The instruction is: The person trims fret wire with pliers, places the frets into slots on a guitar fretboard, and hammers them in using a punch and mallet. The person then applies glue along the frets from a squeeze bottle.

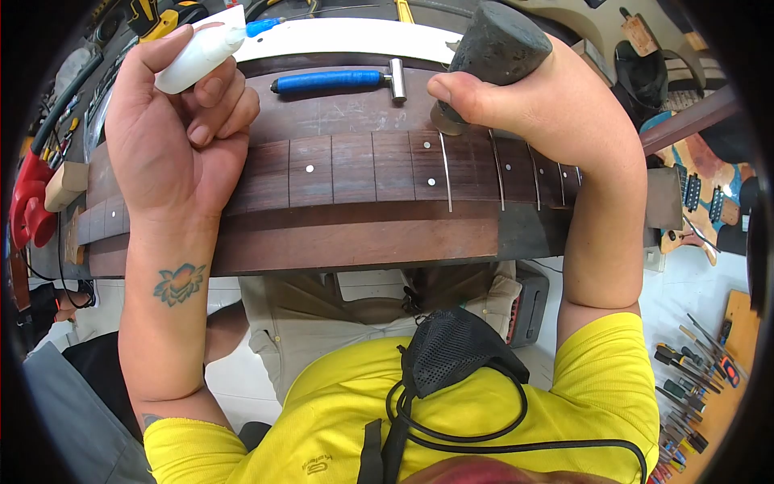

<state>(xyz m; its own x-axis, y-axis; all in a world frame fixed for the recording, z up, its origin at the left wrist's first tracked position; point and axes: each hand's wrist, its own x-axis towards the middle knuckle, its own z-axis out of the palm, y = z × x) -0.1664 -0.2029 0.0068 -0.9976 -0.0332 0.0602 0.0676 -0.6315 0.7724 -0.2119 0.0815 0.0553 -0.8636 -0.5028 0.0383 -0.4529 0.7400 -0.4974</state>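
Observation:
My left hand [173,145] is raised with its fingers curled around a white squeeze bottle [205,55], tilted with a blue tip to the right. My right hand [556,117] grips a dark, blunt mallet-like tool [501,44]. A round metal piece [447,119] shows beneath my right thumb, over the fretboard's upper edge; I cannot tell if it belongs to the tool. The dark wooden fretboard [351,169] lies crosswise in front of me. Metal fret wires [446,173] sit on its right part; slots and white dots show further left.
A small hammer [326,81] with a blue handle lies behind the fretboard. A reddish-brown board [347,242] is at the near edge. To the left are a red clamp [31,202] and a wood block [66,185]. A guitar body [701,185] and rack of tools [689,387] stand right.

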